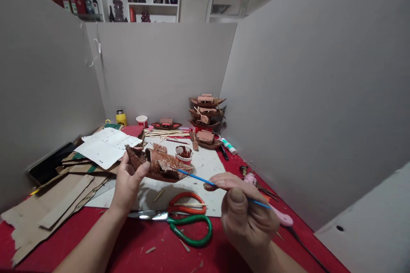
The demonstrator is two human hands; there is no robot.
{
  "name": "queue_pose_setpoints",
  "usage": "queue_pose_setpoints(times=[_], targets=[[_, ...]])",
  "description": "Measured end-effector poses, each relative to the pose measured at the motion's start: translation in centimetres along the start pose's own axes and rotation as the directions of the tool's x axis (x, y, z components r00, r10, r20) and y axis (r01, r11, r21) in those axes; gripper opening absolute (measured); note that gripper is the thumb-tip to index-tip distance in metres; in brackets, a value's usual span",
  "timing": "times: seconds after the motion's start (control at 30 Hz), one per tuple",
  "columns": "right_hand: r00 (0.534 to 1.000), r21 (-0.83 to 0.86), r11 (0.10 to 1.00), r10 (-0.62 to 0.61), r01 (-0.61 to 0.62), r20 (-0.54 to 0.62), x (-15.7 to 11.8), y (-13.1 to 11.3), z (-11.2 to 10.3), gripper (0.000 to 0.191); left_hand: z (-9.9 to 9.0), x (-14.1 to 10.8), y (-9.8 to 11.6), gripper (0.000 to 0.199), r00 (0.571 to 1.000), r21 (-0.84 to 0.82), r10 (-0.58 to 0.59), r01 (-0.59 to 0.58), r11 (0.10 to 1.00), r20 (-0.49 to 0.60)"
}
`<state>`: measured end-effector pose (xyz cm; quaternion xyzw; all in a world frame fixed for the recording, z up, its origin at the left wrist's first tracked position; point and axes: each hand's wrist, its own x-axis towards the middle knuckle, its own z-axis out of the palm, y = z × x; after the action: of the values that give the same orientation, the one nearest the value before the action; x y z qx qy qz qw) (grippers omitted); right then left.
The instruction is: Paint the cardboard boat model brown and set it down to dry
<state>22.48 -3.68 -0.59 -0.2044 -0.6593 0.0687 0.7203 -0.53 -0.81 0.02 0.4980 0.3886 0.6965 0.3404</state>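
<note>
A brown model boat (163,163) with a curved, ridged canopy is held above the work board by my left hand (130,179), its thumb and fingers closed around the left end. Between the pinched fingers of my right hand (246,209) is a thin blue paintbrush (200,178). Its tip reaches the right part of the canopy, which looks wet and glossy in places. Just behind the boat stands a small paper cup (184,154) smeared inside with dark red-brown paint. Scissors (179,217) with one orange and one green handle lie below the boat.
Stacked model boats (206,113) stand at the back right, with another boat (166,124) farther left. Cardboard pieces (60,198) and a marked white sheet (107,147) cover the left side. Thin wooden sticks (168,133) lie behind. A pink-handled tool (283,217) with a cord lies right. Grey panels enclose the table.
</note>
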Motion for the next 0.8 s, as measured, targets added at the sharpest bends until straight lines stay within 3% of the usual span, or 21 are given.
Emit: queue_pose_setpoints(times=[0.13,0.3,0.47,0.63,0.8], targets=[[0.998,0.094,0.993,0.066,-0.066,0.0,0.4,-0.3,0.6,0.022,-0.3,0.1,-0.5,0.056,0.993,-0.094,-0.071,0.08,0.992,0.092],[0.977,0.188,0.961,0.21,-0.202,-0.028,0.6,-0.4,0.6,0.019,-0.1,0.2,-0.3,0.058,0.988,-0.151,-0.102,0.12,0.981,0.119],[0.942,0.261,0.921,0.322,-0.29,-0.091,1.1,-0.5,0.6,0.022,-0.1,0.2,0.0,0.058,0.974,-0.199,-0.151,0.184,0.963,0.168],[0.896,0.261,0.872,0.442,-0.415,-0.05,1.6,-0.2,0.8,0.026,0.0,-0.1,0.4,0.061,0.949,-0.192,-0.211,0.258,0.947,0.235],[0.879,0.303,0.854,0.467,-0.422,-0.092,2.1,0.0,0.7,0.025,0.1,-0.2,0.8,0.068,0.938,-0.168,-0.239,0.285,0.943,0.252]])
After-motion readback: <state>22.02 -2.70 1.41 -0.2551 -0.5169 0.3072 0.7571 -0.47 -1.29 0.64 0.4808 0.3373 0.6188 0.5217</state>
